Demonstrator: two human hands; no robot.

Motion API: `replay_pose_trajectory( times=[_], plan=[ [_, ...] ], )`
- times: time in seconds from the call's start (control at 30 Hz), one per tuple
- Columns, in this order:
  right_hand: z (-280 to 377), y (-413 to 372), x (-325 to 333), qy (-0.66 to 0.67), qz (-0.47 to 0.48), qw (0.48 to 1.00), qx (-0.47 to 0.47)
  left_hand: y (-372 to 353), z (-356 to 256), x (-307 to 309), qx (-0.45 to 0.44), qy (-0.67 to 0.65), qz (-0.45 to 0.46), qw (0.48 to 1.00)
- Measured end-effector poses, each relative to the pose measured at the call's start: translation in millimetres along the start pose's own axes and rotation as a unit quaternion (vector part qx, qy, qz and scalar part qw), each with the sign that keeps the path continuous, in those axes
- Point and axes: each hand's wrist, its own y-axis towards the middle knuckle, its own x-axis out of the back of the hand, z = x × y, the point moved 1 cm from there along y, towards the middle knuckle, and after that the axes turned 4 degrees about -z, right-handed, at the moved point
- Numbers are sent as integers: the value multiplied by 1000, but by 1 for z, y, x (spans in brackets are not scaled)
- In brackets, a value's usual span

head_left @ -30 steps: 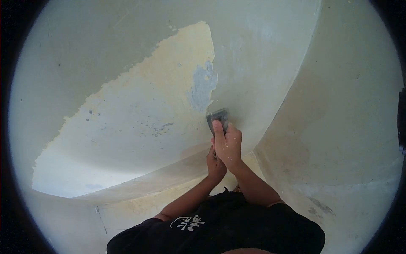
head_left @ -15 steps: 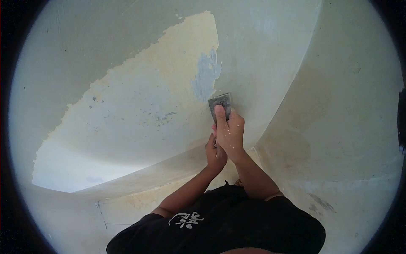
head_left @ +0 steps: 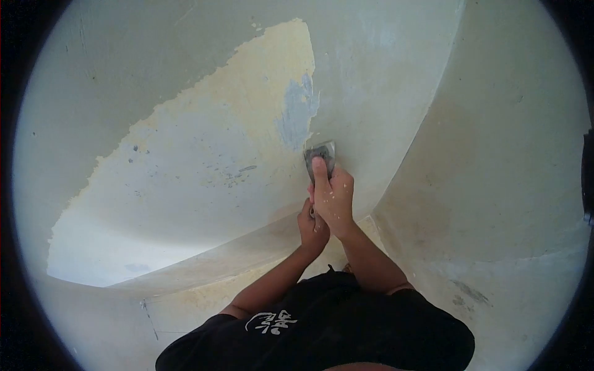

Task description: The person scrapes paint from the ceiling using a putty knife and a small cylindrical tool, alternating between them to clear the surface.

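Note:
My right hand (head_left: 335,199) is closed around a scraper (head_left: 325,149), its thumb pressed along the flat blade. The wide end of the blade lies against the wall, at the ragged lower edge where the greenish-grey coating (head_left: 371,80) meets a bare patch (head_left: 204,123). Just below and to the left, my left hand (head_left: 314,230) is closed around the lower end of the scraper's handle. Most of the handle is hidden by my hands. Small pale flecks stick to the back of my right hand.
Wall corner (head_left: 405,157) runs down to my right, with a stained side wall (head_left: 482,167) beyond it. A bluish-grey area (head_left: 297,114) shows inside the bare patch above the blade. A ledge-like strip (head_left: 216,256) crosses below the patch.
The scraper and both hands have shifted very slightly down and left in view, and the wall has shifted a little too. Both hands keep their hold.

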Motion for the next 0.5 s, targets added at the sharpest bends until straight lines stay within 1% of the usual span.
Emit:
replay_pose_trajectory(
  times=[0.07,0.13,0.23,0.27,0.33,0.37,0.47,0.5],
  plan=[
    [12,3,-2,10,2,1000,9,-1,-3,3,9,-3,5,1000],
    [8,-1,0,6,1,1000,-9,-2,-5,4,6,-8,-1,1000],
    [9,3,0,-12,-3,1000,-19,-2,-6,-3,-31,11,-34,999],
    [9,1,1,-23,-6,999,-24,-2,-7,-3,-29,4,-32,999],
    [5,-1,0,-2,-1,1000,-25,0,-6,-6,-23,-12,-27,999],
    [3,0,1,8,0,1000,-22,-2,-6,-5,-6,-8,-15,1000],
    [-2,-4,6,-22,3,998,-66,-12,-6,2,25,-5,8,1000],
    [-5,-1,5,-6,5,997,-70,-12,-4,1,21,-12,5,1000]
  ],
)
